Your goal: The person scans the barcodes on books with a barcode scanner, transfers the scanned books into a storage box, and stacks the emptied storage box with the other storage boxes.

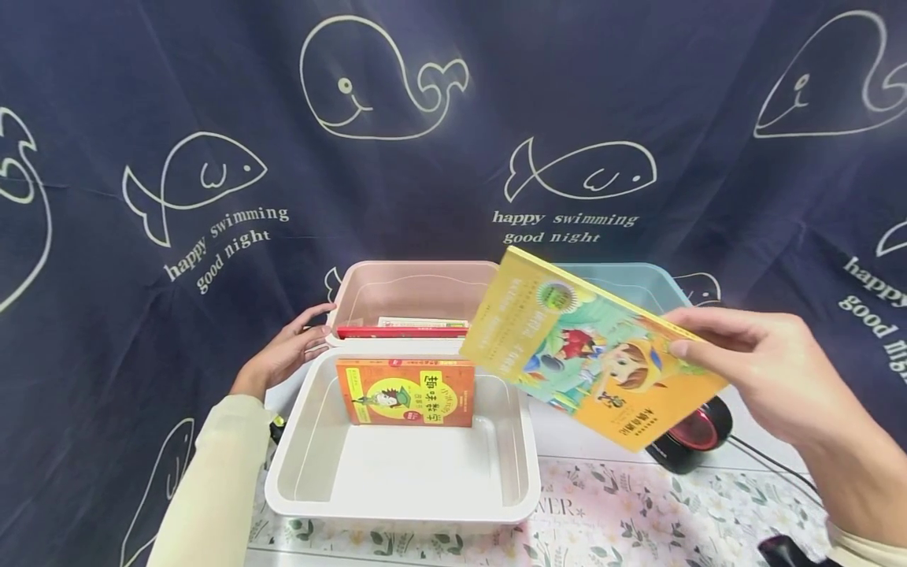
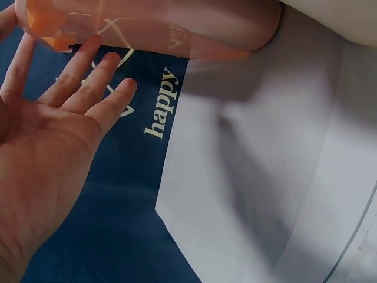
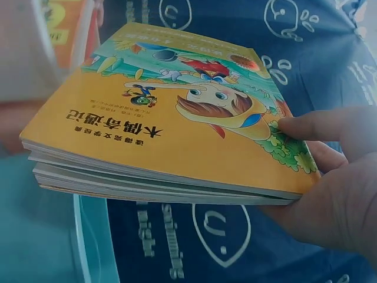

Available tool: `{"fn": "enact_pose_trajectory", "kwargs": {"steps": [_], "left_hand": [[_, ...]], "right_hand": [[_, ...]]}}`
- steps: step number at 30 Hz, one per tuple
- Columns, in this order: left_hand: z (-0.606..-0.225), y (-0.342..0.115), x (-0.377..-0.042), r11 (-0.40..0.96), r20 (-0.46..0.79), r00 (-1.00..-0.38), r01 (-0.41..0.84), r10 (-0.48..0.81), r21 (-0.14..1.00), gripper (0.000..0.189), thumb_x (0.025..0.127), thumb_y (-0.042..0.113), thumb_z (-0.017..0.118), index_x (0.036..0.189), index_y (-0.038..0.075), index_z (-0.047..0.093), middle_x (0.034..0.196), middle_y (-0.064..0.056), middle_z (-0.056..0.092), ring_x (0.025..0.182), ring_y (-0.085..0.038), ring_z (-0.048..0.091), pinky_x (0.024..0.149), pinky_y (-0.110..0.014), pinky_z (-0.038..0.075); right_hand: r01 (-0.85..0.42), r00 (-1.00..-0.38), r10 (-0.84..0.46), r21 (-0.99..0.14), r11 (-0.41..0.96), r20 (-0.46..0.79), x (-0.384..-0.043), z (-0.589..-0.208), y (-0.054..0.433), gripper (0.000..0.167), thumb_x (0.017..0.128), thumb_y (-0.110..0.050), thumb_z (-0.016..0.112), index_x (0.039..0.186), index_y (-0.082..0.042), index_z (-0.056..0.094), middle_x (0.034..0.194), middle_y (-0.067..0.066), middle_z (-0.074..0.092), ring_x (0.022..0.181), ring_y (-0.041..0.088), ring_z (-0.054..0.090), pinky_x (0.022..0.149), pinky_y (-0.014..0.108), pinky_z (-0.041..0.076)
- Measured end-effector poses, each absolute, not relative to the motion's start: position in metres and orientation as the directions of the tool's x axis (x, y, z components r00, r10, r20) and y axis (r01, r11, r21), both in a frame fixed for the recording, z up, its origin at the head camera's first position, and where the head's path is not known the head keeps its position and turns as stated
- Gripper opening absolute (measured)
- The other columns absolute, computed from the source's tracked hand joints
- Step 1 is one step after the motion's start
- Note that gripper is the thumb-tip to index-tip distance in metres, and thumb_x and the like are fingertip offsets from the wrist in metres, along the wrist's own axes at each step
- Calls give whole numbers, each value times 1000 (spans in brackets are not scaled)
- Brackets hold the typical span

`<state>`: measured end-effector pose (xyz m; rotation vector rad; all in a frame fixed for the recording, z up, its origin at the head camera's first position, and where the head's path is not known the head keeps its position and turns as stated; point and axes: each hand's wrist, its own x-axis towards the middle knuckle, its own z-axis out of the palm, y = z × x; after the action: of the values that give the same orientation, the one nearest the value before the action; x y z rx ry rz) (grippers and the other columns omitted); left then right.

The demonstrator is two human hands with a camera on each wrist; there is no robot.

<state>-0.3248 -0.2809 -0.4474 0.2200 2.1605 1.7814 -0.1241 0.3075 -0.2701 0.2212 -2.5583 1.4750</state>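
My right hand (image 1: pixel 768 370) pinches a yellow picture book (image 1: pixel 595 346) by its right edge, thumb on the cover. The book hangs tilted in front of the blue bin (image 1: pixel 631 283); in the right wrist view its loose page edges (image 3: pixel 159 183) face the camera. At the pink bin's left end, my left hand (image 1: pixel 286 354) lies against the wall. The left wrist view shows that hand (image 2: pixel 53 130) with fingers spread and fairly straight by the pink bin (image 2: pixel 159 23). An orange book (image 1: pixel 404 394) stands in the white bin (image 1: pixel 397 508) against its far wall.
Inside the pink bin (image 1: pixel 418 283) are a red book (image 1: pixel 404 332) and a paler one behind it. A black round device (image 1: pixel 690 437) with a cable sits right of the white bin on a floral cloth (image 1: pixel 609 512). A dark blue curtain (image 1: pixel 425 197) hangs behind.
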Motion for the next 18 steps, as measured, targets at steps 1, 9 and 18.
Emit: {"fn": "enact_pose_trajectory", "kwargs": {"steps": [1,9,18], "left_hand": [[-447,-281,-325,202,-155,-933,-91,326,975,61,107,30,56,161,30,28,162,-19,33,117,-1,61,125,-52,31],[-449,-282,-325,216,-162,-938,-97,306,972,57,107,28,57,158,33,32,159,-15,36,116,0,62,117,-34,44],[-447,-283,-325,202,-152,-937,-90,315,975,60,107,28,57,160,31,30,155,-17,38,113,-1,63,110,-26,49]], "right_hand": [[-215,-972,-24,-842,494,234,-122,-273,313,31,90,2,76,118,-9,75,91,-4,81,75,15,77,74,13,56],[-125,-970,109,-835,536,215,-93,-303,349,31,91,2,75,115,-17,77,91,-16,79,75,5,75,65,14,57],[-86,-958,236,-949,303,163,-54,-356,371,55,92,16,64,102,-37,77,89,-21,76,74,-3,72,57,17,56]]}}
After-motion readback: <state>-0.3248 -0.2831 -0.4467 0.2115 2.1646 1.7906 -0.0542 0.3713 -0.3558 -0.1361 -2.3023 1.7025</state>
